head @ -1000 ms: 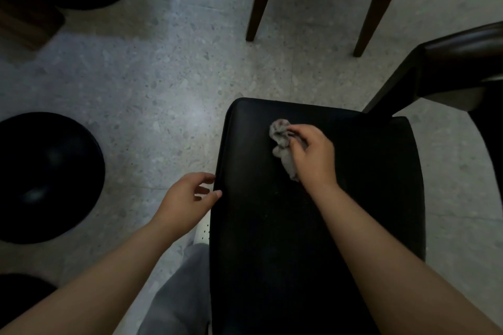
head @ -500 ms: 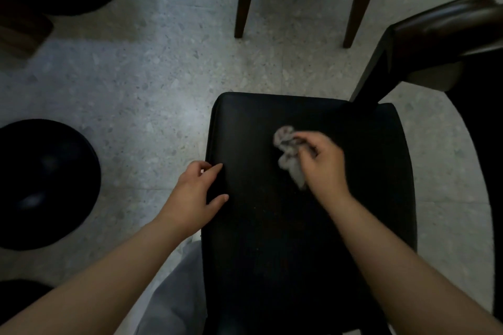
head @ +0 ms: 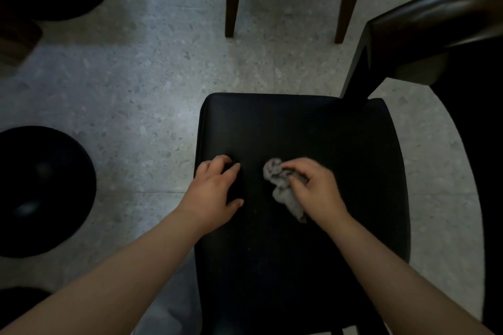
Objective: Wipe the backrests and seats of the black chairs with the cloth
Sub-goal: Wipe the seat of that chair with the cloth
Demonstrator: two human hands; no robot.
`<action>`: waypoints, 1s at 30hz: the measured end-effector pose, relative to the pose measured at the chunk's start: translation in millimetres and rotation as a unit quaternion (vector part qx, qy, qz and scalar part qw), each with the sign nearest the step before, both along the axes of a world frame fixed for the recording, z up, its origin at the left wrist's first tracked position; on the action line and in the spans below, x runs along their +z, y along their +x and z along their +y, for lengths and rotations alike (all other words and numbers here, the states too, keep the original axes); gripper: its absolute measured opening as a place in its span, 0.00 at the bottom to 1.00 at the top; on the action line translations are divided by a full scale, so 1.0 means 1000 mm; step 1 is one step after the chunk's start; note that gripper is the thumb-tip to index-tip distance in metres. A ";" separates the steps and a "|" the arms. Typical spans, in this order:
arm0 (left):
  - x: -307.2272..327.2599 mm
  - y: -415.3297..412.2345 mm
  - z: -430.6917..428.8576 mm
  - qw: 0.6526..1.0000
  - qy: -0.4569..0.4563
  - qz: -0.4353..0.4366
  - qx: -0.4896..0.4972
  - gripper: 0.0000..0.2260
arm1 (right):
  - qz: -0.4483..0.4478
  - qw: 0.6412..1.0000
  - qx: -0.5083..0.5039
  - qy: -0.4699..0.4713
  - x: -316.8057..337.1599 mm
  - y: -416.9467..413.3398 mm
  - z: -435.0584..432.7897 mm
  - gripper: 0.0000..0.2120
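Wiping is under way on the black padded chair seat (head: 299, 239): the right hand (head: 317, 190) presses a crumpled grey cloth (head: 283, 187) mid-seat, while the left hand (head: 215, 190) rests spread and empty (bracing, likely). Backrests and neighbouring chairs apparently remain.

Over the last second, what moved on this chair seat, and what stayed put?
The right hand dragged the cloth across the seat, from the far part back toward the person. The left hand moved from the seat's left edge onto its top, fingers spread flat. The cloth stayed bunched in the right hand; nothing was let go. The chair itself does not seem to have shifted.
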State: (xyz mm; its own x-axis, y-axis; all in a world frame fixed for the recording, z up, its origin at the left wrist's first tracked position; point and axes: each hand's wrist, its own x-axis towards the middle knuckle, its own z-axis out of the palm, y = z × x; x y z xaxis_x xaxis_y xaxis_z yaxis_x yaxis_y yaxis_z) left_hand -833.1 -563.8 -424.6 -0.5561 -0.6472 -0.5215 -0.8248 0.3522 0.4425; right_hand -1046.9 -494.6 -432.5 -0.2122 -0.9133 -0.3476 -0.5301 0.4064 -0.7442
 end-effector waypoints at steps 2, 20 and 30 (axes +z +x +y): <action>0.000 -0.003 -0.001 1.000 0.004 -0.010 -0.001 0.34 | 0.051 0.996 -0.043 -0.056 0.000 -0.019 -0.018 0.15; 0.013 -0.020 0.004 1.000 -0.007 -0.021 -0.001 0.32 | 0.040 0.996 -0.081 -0.021 0.008 -0.044 0.007 0.14; 0.007 -0.049 0.012 0.997 0.037 -0.008 -0.074 0.34 | 0.078 0.992 -0.092 0.030 -0.017 -0.047 0.010 0.14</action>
